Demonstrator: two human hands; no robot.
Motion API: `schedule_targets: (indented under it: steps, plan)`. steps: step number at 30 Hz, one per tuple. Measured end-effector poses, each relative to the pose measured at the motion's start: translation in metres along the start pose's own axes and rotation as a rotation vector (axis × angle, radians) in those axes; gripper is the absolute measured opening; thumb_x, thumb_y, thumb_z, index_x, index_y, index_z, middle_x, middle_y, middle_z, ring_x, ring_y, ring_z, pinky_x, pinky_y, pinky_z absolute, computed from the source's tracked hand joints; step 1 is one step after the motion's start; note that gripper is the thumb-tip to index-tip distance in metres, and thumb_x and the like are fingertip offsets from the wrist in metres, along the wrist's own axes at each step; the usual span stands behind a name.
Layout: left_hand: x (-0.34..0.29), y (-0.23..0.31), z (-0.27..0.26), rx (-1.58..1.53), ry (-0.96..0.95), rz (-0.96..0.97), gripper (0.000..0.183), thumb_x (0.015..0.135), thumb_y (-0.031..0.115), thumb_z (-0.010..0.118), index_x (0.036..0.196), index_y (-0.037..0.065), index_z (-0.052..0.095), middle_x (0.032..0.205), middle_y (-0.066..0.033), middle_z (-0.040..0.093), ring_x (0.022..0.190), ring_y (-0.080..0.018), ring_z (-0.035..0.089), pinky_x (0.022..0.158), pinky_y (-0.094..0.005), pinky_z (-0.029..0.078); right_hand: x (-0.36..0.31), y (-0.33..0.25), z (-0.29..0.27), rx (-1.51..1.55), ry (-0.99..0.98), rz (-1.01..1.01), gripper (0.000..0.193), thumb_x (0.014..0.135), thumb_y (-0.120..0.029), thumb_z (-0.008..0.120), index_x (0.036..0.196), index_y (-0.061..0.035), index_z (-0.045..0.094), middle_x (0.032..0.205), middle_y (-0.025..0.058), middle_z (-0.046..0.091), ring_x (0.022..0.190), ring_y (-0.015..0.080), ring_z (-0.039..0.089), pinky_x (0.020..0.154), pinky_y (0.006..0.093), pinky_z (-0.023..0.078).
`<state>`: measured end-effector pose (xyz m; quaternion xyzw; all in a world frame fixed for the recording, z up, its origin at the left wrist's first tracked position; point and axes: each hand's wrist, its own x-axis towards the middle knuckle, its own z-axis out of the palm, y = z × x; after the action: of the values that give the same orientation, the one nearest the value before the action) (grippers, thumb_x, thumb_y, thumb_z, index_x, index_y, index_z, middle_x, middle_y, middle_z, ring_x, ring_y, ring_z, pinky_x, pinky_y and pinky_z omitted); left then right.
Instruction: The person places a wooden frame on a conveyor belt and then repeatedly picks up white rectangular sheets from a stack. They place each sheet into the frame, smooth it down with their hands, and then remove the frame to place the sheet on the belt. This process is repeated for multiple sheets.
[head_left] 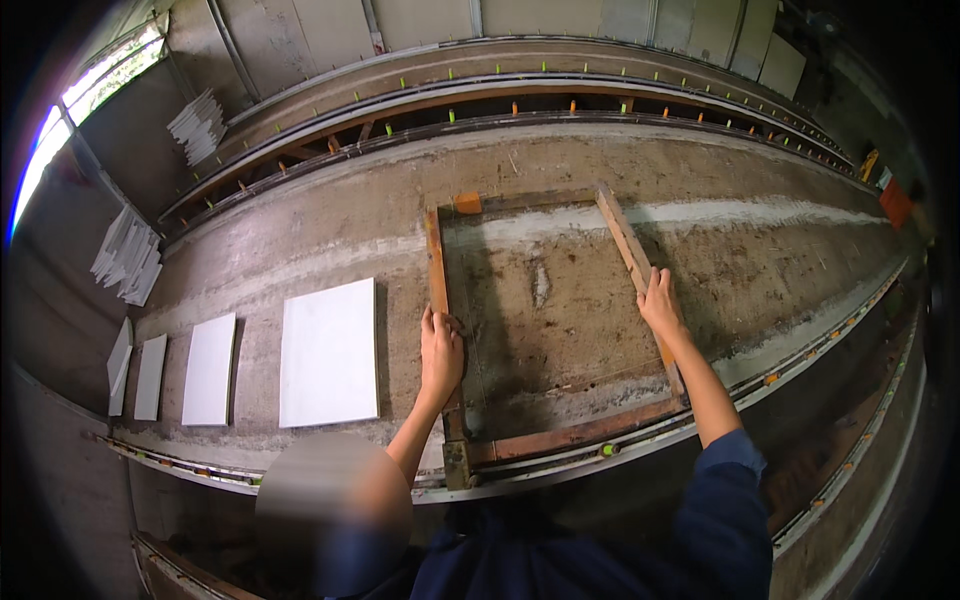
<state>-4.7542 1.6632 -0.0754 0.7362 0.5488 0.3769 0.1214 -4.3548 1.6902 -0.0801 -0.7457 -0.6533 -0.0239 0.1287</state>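
left hand [441, 357] | right hand [660, 303] | both gripping wooden frame [570, 433] | white panels [329, 353] leftward

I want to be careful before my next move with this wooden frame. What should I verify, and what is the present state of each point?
1. Left hand gripping the wooden frame by its left bar: ok.
2. Right hand gripping its right bar: ok.
3. Largest white panel apart from the frame: ok, a gap shows between them.
4. Frame fully flat on the long table: cannot tell from this view.
5. Orange piece near the far-left corner firmly fixed: cannot tell.
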Motion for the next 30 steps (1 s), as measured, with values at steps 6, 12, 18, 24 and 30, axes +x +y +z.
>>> schedule_targets:
  steps: [6,12,18,24,30]
  plan:
    - [-0.012,0.003,-0.022,-0.147,0.039,-0.086,0.037,0.08,0.003,0.053,0.114,-0.002,0.039,0.124,-0.0288,0.034,0.123,-0.045,0.026,0.097,-0.0474,0.03,-0.018,-0.057,-0.036,-0.25,-0.039,0.054,0.057,0.085,-0.023,0.056,0.128,0.0065,0.033,0.126,0.0208,0.031,0.114,0.0336,0.035,0.091,0.0401,0.038]
    - [-0.063,0.012,-0.149,-0.28,0.074,-0.186,0.035,0.085,0.016,0.055,0.116,0.005,0.044,0.133,-0.0211,0.035,0.129,-0.0367,0.025,0.103,-0.042,0.025,-0.084,-0.197,-0.1,0.236,-0.222,-0.383,0.05,0.085,-0.027,0.055,0.126,-0.0033,0.04,0.124,0.0188,0.039,0.112,0.0339,0.042,0.095,0.0426,0.035]
    - [-0.144,-0.051,-0.275,-0.219,0.182,-0.28,0.029,0.084,0.015,0.056,0.112,0.006,0.05,0.125,-0.0159,0.046,0.125,-0.0357,0.033,0.101,-0.0419,0.028,-0.161,-0.321,-0.129,0.41,-0.264,-0.736,0.038,0.082,-0.021,0.058,0.116,-0.0051,0.051,0.116,0.0135,0.047,0.108,0.0306,0.045,0.092,0.0384,0.038]
    - [-0.208,-0.154,-0.383,-0.059,0.404,-0.32,0.024,0.084,0.009,0.054,0.107,0.005,0.052,0.121,-0.0158,0.048,0.119,-0.0332,0.04,0.097,-0.0391,0.034,-0.203,-0.47,-0.093,0.633,-0.317,-0.674,0.026,0.081,-0.012,0.057,0.106,-0.0037,0.057,0.104,0.0145,0.054,0.1,0.0304,0.051,0.088,0.0363,0.04]
    - [-0.259,-0.219,-0.45,-0.215,0.778,-0.576,0.02,0.083,0.006,0.051,0.103,0.003,0.054,0.109,-0.0146,0.055,0.102,-0.0318,0.052,0.089,-0.0377,0.04,-0.225,-0.626,-0.049,0.541,-0.443,-0.976,0.026,0.082,-0.016,0.056,0.106,-0.0065,0.057,0.104,0.0141,0.054,0.101,0.0311,0.05,0.089,0.0386,0.04]
